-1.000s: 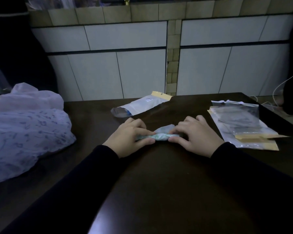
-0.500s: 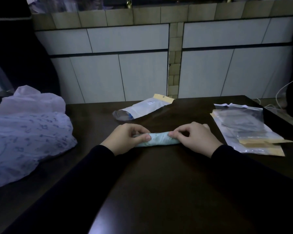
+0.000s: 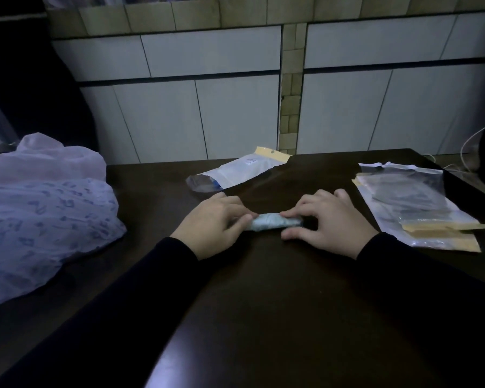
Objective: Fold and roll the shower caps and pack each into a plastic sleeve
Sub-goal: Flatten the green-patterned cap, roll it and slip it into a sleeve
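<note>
Far to the left of the rolled shower cap, a heap of loose shower caps is sitting on the dark counter, well apart from the action. Moving in toward the roll, the left hand is lying over its left end, fingers curled down and gripping that end against the counter. The roll itself is lying flat between the two hands, its long axis running left to right, straight across the person's front. Behind the roll, toward the wall, one filled plastic sleeve is lying at a slant, its yellow header card pointing away to the right. On the roll's right end, the right hand is pinching it, forefinger on top and thumb on the near side, the other fingers spread over the counter. Both hands are sitting equally close, one on each end, so neither has the edge in reach. Right of the roll, near the right hand, a stack of empty sleeves is waiting. My read: the rolling looks about done, and with that stack off to the roll's right, the right hand is the one better placed to fetch a sleeve while the left is keeping the roll from springing open.
</note>
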